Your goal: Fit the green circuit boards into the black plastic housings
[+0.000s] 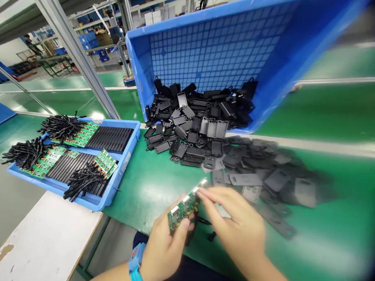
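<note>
My left hand (pixel 167 238), with a blue watch on the wrist, grips a green circuit board (pixel 179 214) between thumb and fingers. White connectors line the board's upper edge, and it tilts up toward the right. At that far end, my right hand (pixel 237 226) is closed in a pinch on the board, slightly blurred. Black cable ends (pixel 207 229) show below the board between the hands; where they attach is hidden. Just beyond the hands lie loose black plastic housings (pixel 187 132) and flat black covers (pixel 277 180), the covers smeared by blur.
A large blue crate (pixel 208 51) lies on its side, housings spilling from it onto the green table (pixel 136 181). To the left, a blue tray (pixel 120 173) holds rows of black pieces and green boards with black cables. A metal post (pixel 76 54) rises behind the tray.
</note>
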A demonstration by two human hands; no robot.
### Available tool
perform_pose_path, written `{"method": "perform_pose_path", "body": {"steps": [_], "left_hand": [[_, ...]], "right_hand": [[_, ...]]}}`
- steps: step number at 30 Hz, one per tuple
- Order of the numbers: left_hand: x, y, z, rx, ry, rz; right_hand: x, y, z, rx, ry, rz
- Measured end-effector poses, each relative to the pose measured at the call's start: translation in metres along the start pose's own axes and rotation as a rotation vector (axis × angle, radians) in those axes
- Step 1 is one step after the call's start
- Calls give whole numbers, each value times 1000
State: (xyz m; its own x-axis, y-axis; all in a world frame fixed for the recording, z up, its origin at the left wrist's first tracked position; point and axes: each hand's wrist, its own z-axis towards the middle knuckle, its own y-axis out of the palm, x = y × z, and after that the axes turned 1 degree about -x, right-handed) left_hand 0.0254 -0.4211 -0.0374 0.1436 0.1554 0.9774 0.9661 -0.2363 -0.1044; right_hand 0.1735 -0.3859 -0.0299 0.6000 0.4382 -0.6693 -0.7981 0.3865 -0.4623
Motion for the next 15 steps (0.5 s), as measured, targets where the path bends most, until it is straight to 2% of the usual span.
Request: {"method": "perform_pose_path", "body": {"steps": [7,15], "left_hand": [[-1,-2,0,-11,40,23],[1,0,-1,37,-5,-58]], "right_hand": [[-3,-4,7,-54,29,39],[-3,-10,13,-332,153,113]]}}
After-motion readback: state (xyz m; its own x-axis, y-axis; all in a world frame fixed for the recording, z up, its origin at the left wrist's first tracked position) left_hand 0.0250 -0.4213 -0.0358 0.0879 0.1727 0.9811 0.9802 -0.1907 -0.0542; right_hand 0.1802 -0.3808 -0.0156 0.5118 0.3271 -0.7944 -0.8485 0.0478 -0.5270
